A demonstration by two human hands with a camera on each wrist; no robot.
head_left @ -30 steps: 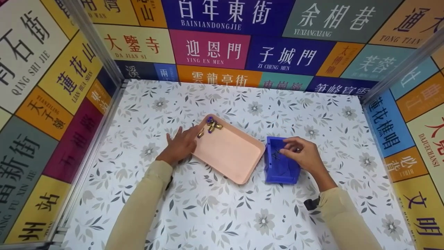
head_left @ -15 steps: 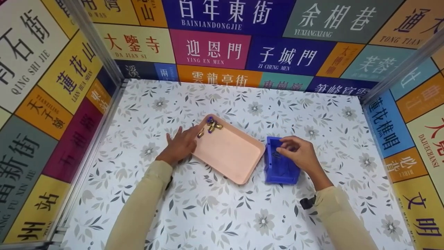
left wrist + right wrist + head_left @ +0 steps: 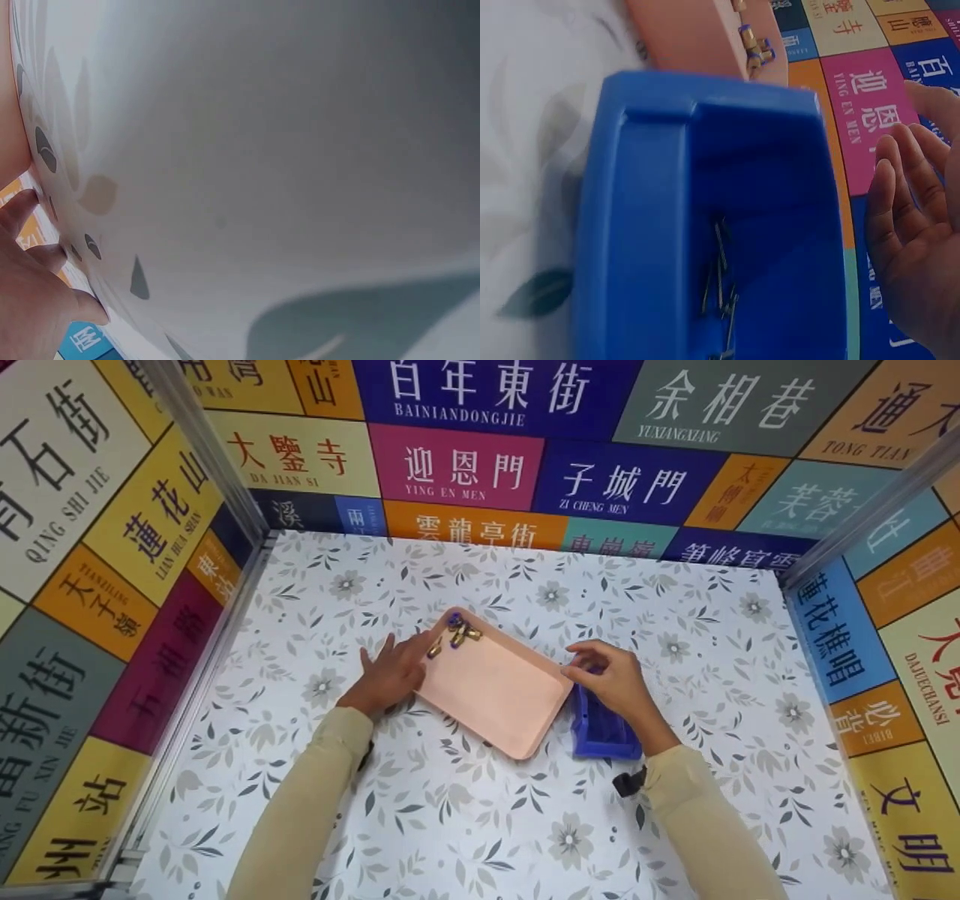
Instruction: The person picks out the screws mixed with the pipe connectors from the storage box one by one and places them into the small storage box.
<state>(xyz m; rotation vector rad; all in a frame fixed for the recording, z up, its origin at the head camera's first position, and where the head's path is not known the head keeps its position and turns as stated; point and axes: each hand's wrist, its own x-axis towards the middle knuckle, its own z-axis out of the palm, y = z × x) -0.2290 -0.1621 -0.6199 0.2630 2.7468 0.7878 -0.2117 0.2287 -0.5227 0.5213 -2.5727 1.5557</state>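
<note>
My left hand (image 3: 390,675) rests at the left edge of the shallow pink tray (image 3: 495,690), fingers spread. Part of this hand (image 3: 34,300) shows at the lower left of the left wrist view, beside the patterned surface. Several brass fittings with blue ends (image 3: 459,631) lie in the tray's far left corner. My right hand (image 3: 619,679) hovers over the left side of the blue bin (image 3: 607,735), fingertips close to the tray's right corner. Its fingers (image 3: 889,187) are loosely bent, and I see nothing between them. Several thin dark screws (image 3: 720,277) lie inside the bin.
A white tabletop with a leaf and flower print (image 3: 465,825) bears both containers. Upright panels with coloured lettering (image 3: 465,465) enclose the back and both sides. The bin stands just right of the tray.
My right hand has moved left and slightly away from me, from above the bin's inside to near the tray's right corner. My left hand, the tray and the fittings have stayed put.
</note>
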